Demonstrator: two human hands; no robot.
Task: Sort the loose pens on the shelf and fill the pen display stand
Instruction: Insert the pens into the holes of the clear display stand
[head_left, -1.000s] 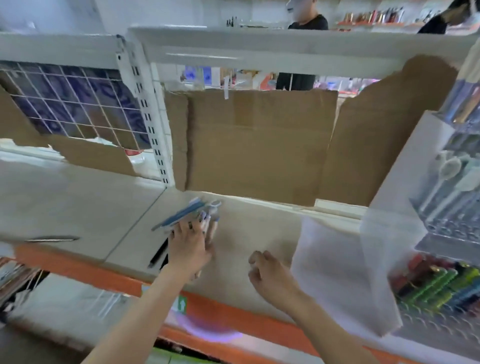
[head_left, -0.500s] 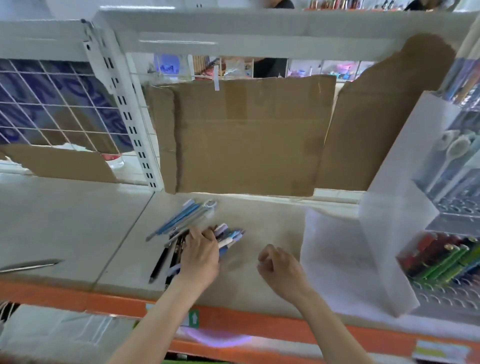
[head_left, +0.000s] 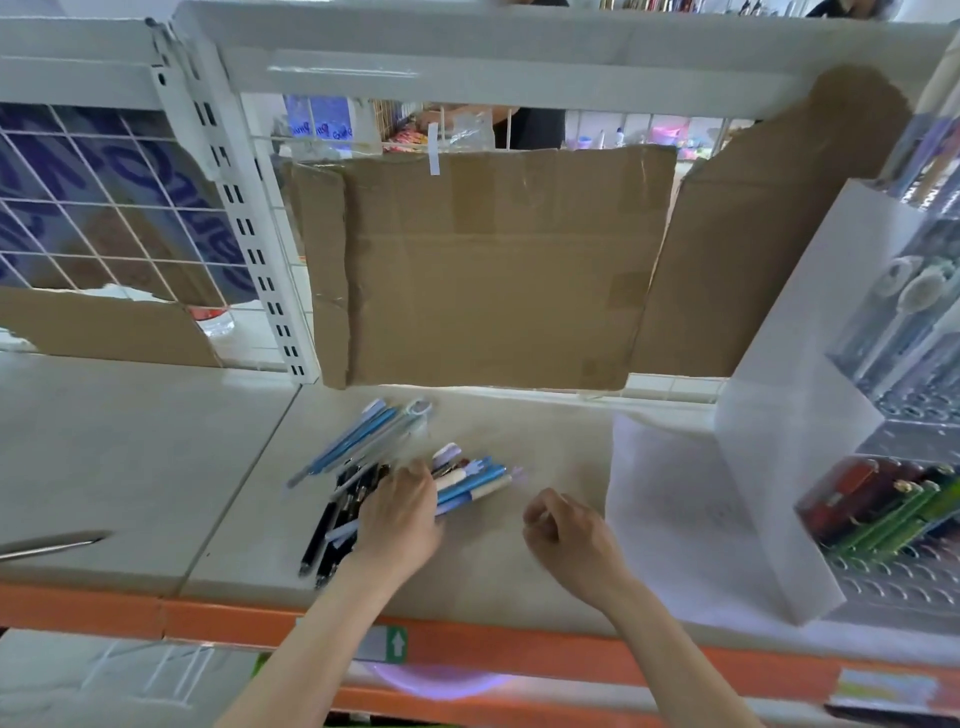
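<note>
While both forearms reach up from the bottom edge over the orange shelf lip (head_left: 519, 647), the left hand (head_left: 400, 519) lies palm down on the pile of pens (head_left: 467, 486) in the middle of the shelf (head_left: 130, 467), its wrist bent slightly and its fingers laid forward over the pens; whether they curl round any pen I cannot tell. Blue and white pens poke out from under it toward 2 o'clock, black pens (head_left: 332, 525) trail toward 7 o'clock, and a separate bunch of light blue pens (head_left: 358, 439) lies just beyond at 11 o'clock. At 3 o'clock from that hand, near but apart, the right hand (head_left: 569, 540) hovers with knuckles up and fingers curled into a loose fist, holding nothing that I can see. Further toward 3 o'clock stands the clear pen display stand (head_left: 789, 467), with green and red pens (head_left: 883, 512) in its lower tier. Cardboard (head_left: 488, 270) lines the back at 12 o'clock.
</note>
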